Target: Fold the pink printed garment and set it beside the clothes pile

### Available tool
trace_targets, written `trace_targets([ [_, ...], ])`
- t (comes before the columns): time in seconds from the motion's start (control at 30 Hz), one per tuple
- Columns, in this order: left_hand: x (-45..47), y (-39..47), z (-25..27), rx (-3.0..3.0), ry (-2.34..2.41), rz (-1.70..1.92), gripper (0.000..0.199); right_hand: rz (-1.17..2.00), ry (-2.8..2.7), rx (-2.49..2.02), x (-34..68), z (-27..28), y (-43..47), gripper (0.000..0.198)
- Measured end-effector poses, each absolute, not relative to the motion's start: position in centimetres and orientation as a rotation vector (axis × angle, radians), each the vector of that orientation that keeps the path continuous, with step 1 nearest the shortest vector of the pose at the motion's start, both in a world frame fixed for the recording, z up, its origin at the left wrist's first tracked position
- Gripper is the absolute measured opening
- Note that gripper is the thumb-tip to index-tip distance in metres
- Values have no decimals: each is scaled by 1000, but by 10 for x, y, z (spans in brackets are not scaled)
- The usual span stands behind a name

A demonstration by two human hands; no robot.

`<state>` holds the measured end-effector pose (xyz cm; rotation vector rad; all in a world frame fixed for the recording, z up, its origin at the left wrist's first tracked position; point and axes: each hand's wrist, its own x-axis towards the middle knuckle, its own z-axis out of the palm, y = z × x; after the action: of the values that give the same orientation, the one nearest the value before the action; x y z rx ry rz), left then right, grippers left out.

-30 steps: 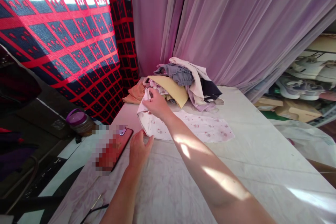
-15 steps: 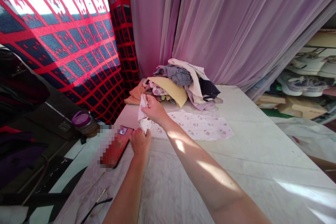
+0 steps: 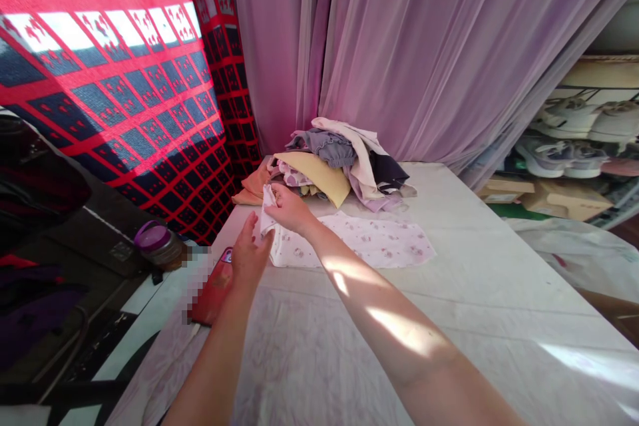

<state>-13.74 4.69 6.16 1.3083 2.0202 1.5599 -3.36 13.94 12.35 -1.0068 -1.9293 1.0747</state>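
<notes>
A white garment with a small printed pattern [image 3: 377, 239] lies spread across the table, its left end lifted. My right hand [image 3: 287, 206] pinches that raised end near the pile of clothes. Just left of the cloth is my left hand [image 3: 249, 249], its fingers apart and pointing up; the thumb is close to the cloth's edge, and I cannot tell whether it touches. Beneath and beside my left wrist lies a red phone [image 3: 213, 293], partly covered by the hand.
A heap of clothes [image 3: 324, 153] in yellow, grey, cream and orange sits at the table's back. Purple curtains [image 3: 399, 46] hang behind it. A jar with a purple lid [image 3: 154, 239] stands at left. Shoes [image 3: 564, 153] and cardboard boxes [image 3: 564, 200] are at right.
My left hand has let go of the cloth and opened, moving slightly left over the phone. The cloth's near left corner has dropped to the table. My right hand keeps its pinch.
</notes>
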Motion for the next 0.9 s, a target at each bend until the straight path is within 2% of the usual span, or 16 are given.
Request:
trace_targets([
  [0.1,-150,53,77,1095,1827,1652,35,1148,-1925,-978,-36,118,138,42],
  [0.2,-156,57,82,607,1563,1782,22,954,-2035,-1120,-24,103,131,32],
  [0.3,-162,56,79,178,1363,1860,23,562,-2381,-1261,-9,81,122,30],
  [0.43,-173,51,75,-36,1306,1875,24,327,-2672,-1295,-6,59,116,35],
  [0.9,-193,46,66,-167,1133,1863,37,341,-2786,-1401,-9,42,101,45],
])
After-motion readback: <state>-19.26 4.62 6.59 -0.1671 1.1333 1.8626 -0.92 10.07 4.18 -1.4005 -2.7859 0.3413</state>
